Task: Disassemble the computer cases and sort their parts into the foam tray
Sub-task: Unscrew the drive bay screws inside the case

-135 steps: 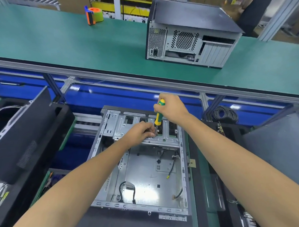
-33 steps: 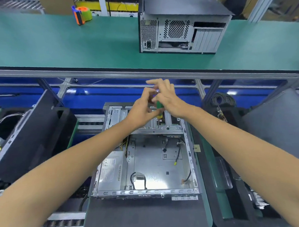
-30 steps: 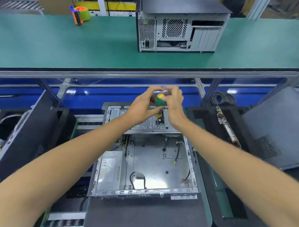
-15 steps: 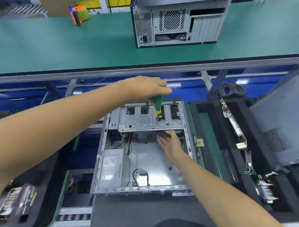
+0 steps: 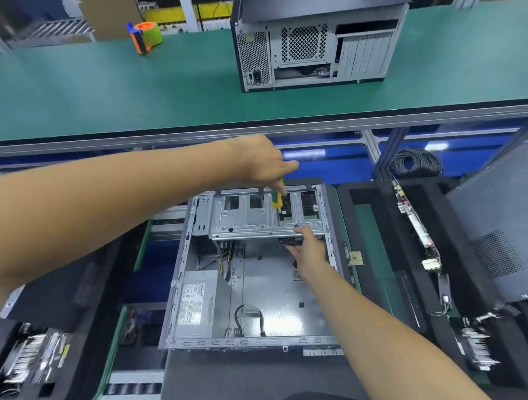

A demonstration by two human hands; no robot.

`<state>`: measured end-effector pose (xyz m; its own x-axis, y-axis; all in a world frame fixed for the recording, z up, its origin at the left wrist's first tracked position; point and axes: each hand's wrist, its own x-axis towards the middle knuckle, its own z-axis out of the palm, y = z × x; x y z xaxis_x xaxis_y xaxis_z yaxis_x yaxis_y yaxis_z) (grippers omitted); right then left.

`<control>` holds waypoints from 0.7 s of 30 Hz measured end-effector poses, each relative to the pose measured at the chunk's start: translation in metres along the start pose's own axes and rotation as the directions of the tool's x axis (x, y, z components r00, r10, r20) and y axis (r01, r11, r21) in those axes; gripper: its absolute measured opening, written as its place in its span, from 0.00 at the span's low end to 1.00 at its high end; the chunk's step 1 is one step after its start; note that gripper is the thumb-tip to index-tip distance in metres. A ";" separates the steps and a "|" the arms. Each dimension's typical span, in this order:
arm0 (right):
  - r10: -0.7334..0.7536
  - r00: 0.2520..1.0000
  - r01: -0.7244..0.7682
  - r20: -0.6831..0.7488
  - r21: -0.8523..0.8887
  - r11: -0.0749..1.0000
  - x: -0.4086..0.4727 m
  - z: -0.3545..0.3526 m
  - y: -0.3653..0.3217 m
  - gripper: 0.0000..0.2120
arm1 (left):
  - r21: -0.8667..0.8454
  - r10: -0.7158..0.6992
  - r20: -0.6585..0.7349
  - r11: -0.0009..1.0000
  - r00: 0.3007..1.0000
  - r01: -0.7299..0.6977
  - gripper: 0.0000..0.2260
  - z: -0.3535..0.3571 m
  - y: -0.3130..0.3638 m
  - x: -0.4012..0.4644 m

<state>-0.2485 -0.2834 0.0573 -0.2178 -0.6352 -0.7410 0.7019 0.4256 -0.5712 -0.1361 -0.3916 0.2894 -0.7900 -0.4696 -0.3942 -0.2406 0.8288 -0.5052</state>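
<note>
Left hand (image 5: pixel 262 162) is clenched around the green-and-yellow screwdriver (image 5: pixel 277 199); right hand (image 5: pixel 308 250) grips a black drive (image 5: pixel 290 240) under the silver metal drive cage (image 5: pixel 257 216).

left hand (image 5: pixel 262 162): fisted grip, arm reaching across | right hand (image 5: pixel 309 250): fingers curled, arm extended forward

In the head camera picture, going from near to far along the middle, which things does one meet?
Open case → right hand under the drive cage → screwdriver held by left hand → green conveyor belt → closed computer case.
</note>
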 end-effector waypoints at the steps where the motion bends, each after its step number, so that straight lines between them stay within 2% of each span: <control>1: 0.004 1.000 -0.004 0.003 -0.009 1.000 0.000 -0.001 0.001 0.21 | -0.073 -0.006 -0.001 0.997 1.000 0.005 0.22 0.001 0.002 0.003; 4: 0.000 1.000 -0.001 0.011 0.028 1.000 -0.003 -0.001 -0.002 0.22 | -0.221 0.050 0.037 0.974 0.998 -0.040 0.18 0.000 0.007 0.008; 7: -0.010 0.999 0.008 0.030 0.069 0.998 -0.007 -0.001 -0.003 0.22 | -0.172 0.079 -0.021 0.982 0.997 -0.081 0.11 0.003 0.007 0.013; 11: 0.002 0.999 -0.004 0.051 0.037 0.999 -0.007 -0.002 -0.003 0.22 | -0.130 0.087 -0.122 0.986 0.989 -0.103 0.15 0.005 0.010 0.018; 13: -0.002 0.998 0.000 0.057 0.029 1.000 -0.006 -0.003 -0.003 0.21 | -0.135 0.115 -0.113 0.982 0.987 -0.130 0.19 0.002 0.011 0.018; 18: 0.024 0.997 -0.024 0.076 0.003 1.000 -0.003 -0.005 -0.003 0.13 | -0.109 0.030 0.018 0.994 0.999 -0.028 0.19 0.001 0.010 0.020; 21: 0.011 0.995 -0.013 0.096 0.020 1.000 -0.002 -0.007 -0.004 0.11 | -0.184 -0.080 0.081 0.978 0.993 0.093 0.20 0.006 0.010 0.021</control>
<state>-0.2555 -0.2793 0.0587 -0.1436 -0.6894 -0.7100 0.7181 0.4210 -0.5541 -0.1523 -0.3947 0.2712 -0.7198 -0.5573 -0.4139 -0.4130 0.8230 -0.3900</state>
